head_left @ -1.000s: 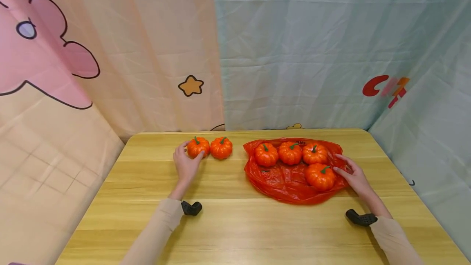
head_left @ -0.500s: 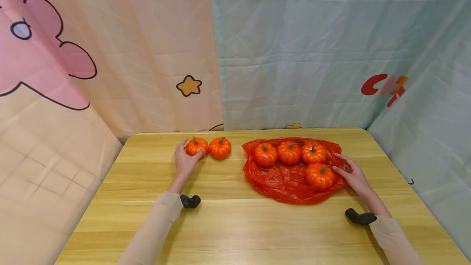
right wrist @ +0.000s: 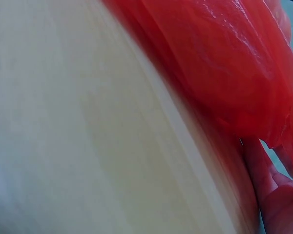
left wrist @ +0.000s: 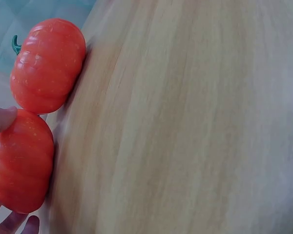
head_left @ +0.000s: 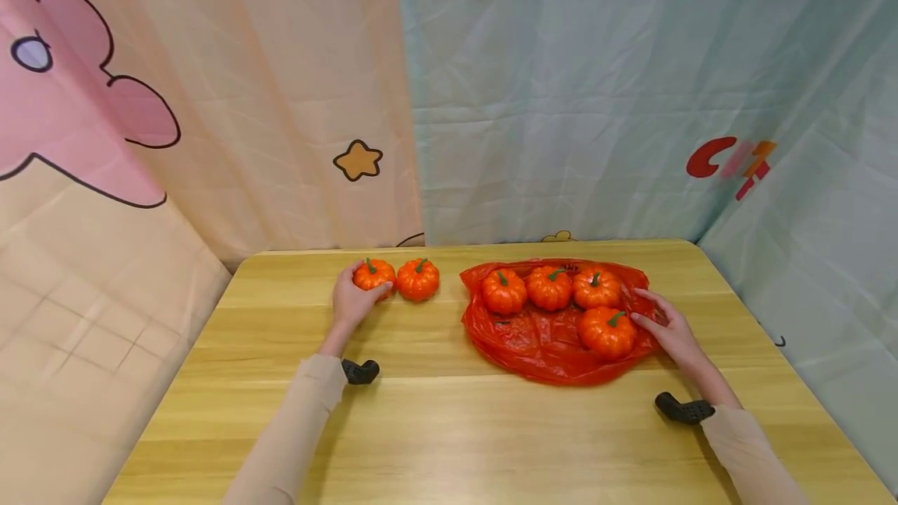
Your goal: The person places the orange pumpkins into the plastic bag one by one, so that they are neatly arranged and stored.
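Observation:
My left hand (head_left: 353,301) curls its thumb and fingers round the leftmost small orange pumpkin (head_left: 373,274) (left wrist: 20,165) at the back of the wooden table (head_left: 435,419). A second pumpkin (head_left: 418,279) (left wrist: 48,64) touches it on the right. A flat red plastic bag (head_left: 540,333) (right wrist: 219,63) lies to the right with several pumpkins on it. My right hand (head_left: 669,330) rests with straight fingers on the bag's right edge, fingertips against the front pumpkin (head_left: 606,331).
Printed cloth sheets hang close behind and on both sides of the table. The table's back edge runs just behind the pumpkins. Black wrist mounts (head_left: 360,371) sit at both sleeves.
My left hand has slid slightly forward and closed more round the leftmost pumpkin. The right hand stays where it was on the bag's edge.

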`<state>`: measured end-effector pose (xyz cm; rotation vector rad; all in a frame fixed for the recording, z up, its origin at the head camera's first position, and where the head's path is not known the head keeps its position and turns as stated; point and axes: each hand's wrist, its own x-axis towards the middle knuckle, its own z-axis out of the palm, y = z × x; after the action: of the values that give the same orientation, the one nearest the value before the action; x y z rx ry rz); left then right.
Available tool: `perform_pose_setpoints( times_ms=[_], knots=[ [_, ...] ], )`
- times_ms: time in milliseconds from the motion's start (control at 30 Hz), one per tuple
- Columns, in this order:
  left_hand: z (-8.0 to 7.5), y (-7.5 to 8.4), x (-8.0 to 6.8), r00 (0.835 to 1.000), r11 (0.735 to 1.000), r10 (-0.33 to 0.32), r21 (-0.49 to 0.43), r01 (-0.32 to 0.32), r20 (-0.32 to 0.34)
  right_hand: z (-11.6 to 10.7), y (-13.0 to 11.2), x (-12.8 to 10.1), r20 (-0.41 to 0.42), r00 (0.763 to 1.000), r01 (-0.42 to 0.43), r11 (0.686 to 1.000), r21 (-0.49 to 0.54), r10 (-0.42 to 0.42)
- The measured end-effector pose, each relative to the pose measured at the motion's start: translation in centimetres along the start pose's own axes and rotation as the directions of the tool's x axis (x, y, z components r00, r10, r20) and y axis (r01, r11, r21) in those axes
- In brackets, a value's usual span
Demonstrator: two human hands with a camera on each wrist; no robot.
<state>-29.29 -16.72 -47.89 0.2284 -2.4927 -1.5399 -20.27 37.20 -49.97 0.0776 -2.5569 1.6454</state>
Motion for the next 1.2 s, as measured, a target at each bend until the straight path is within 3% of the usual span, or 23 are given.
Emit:
perform_pose_setpoints(
  times_ms=[233,633,1200],
  knots=[
    [-0.1,0.2,0.0,1.000,1.000,-0.011,-0.002,0.011,0.007,0.1,0.0,0.2,-0.002,0.999,-0.032,0.999,-0.031,0.032],
    [0.2,0.5,-0.6,0.999,1.000,-0.023,-0.018,0.022,-0.049,0.1,0.3,0.2,-0.015,1.000,0.021,0.999,-0.031,-0.021],
    [0.3,0.4,-1.2,0.996,0.999,-0.016,-0.035,0.013,-0.084,0.2,0.0,0.1,-0.008,1.000,-0.015,0.999,-0.036,0.015]
  ],
)
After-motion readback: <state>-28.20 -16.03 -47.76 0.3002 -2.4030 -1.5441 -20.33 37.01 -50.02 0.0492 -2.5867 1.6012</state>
